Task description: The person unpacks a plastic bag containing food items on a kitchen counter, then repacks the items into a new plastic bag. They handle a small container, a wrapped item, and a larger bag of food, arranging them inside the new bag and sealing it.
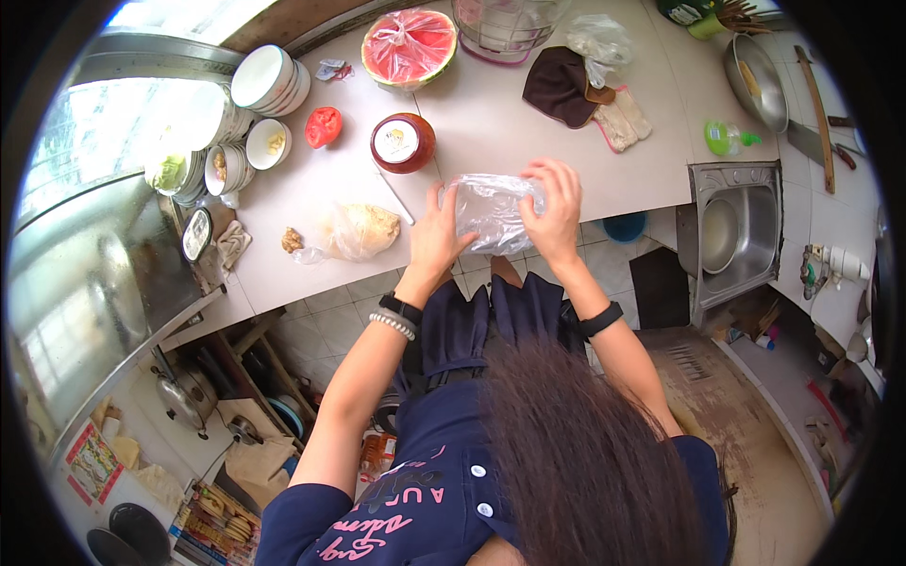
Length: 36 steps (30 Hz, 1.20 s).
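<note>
A clear plastic bag is spread between my two hands at the counter's front edge. My left hand is at the bag's left side, fingers spread and touching the film. At its right side my right hand has the thumb and curved fingers around the plastic, partly hiding the rim. Left of my left hand lies a knotted clear bag with pale yellowish food, a small brown lump beside it. Behind the hands stands a jar with a white lid and red contents. Half a tomato lies to its left.
A film-covered watermelon half and a wire basket stand at the back. Stacked bowls are at left. Right are dark cloth, a green bottle, a metal wok, a cleaver and a steel sink.
</note>
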{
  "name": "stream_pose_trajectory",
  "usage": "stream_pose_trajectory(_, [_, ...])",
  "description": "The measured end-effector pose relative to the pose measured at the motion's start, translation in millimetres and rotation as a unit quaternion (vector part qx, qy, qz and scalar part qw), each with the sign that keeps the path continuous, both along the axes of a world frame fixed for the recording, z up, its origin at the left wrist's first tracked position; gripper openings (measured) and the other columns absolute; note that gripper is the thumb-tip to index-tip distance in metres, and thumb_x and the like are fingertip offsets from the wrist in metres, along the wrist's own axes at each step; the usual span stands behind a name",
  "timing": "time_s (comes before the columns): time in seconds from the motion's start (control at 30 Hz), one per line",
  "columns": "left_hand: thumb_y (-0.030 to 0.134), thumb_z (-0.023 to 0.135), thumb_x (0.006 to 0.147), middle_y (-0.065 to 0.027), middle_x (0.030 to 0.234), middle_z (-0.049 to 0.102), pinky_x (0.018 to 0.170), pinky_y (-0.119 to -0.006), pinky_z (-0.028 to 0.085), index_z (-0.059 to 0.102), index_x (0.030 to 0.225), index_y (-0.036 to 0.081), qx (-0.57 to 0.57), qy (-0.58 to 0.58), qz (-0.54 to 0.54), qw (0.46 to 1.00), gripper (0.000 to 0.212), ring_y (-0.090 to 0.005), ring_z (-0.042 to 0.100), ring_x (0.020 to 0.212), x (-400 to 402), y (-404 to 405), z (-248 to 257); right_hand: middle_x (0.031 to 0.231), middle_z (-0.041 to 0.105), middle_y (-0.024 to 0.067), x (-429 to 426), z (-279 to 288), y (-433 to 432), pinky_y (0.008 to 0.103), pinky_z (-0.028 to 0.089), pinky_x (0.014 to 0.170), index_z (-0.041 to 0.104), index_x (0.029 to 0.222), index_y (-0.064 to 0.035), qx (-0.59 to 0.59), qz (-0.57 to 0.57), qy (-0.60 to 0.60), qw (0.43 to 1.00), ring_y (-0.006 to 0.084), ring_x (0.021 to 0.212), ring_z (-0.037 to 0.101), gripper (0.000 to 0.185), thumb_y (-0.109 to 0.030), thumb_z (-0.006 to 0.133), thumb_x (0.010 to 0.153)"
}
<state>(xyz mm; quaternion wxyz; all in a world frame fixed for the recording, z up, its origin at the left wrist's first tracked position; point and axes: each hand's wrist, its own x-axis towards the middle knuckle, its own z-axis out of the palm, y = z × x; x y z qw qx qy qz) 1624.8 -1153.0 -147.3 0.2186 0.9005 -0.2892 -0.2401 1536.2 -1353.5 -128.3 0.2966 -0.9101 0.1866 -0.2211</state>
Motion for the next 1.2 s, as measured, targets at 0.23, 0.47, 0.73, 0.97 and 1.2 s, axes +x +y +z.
stream_pose_trajectory(0.23, [0.027,0.094,0.06,-0.0234,0.153,0.035,0.079,-0.045,0.06,0.036,0.154,0.021,0.052,-0.023,0.04,0.998,0.11,-0.0402,0.068,0.101,9,-35,-19,0.137,0.055,0.011,9,-43,0,0.0484,0.042,0.106,0.063,0.125,-0.0136,0.018,0.172,0.203,0.964,0.0323,0.131,0.049,0.059,-0.002,0.076,0.069])
stream_pose_trajectory(0.47, [0.028,0.093,0.059,-0.017,0.155,0.036,0.102,-0.046,0.05,0.055,0.139,0.018,0.061,-0.138,0.006,0.989,0.089,-0.0347,0.057,0.123,9,-31,-10,0.157,0.038,0.0115,12,-52,-15,0.0499,0.037,0.112,0.049,0.147,-0.0171,-0.053,0.184,0.271,0.943,0.0345,0.142,0.037,0.101,-0.018,0.093,0.055])
stream_pose_trajectory(0.73, [0.026,0.085,0.068,-0.0058,0.153,0.043,0.12,-0.058,0.026,0.058,0.132,0.017,-0.034,-0.189,-0.226,0.955,0.069,-0.0298,0.034,0.144,0,-20,-33,0.151,0.043,0.0119,20,-54,-19,0.0449,0.041,0.11,0.057,0.138,-0.0152,-0.032,0.192,0.216,0.957,0.032,0.139,0.043,0.081,-0.012,0.089,0.063])
stream_pose_trajectory(0.97, [0.029,0.089,0.067,-0.0053,0.157,0.037,0.12,-0.058,0.026,0.043,0.149,0.019,0.059,-0.136,-0.135,0.98,0.094,-0.0292,0.032,0.147,-5,-25,-32,0.147,0.048,0.0108,1,-56,-22,0.0462,0.043,0.107,0.061,0.131,-0.0145,-0.019,0.296,0.135,0.945,0.0322,0.136,0.046,0.071,-0.011,0.087,0.065])
stream_pose_trajectory(1.2, [0.039,0.09,0.065,-0.0045,0.16,0.034,0.12,-0.066,0.019,0.029,0.158,0.023,0.146,-0.077,-0.108,0.98,0.112,-0.0284,0.024,0.152,-4,-23,-30,0.157,0.037,0.0119,-12,-51,-23,0.0489,0.036,0.116,0.046,0.15,-0.02,-0.029,0.221,0.28,0.934,0.0385,0.141,0.039,0.098,-0.018,0.091,0.063])
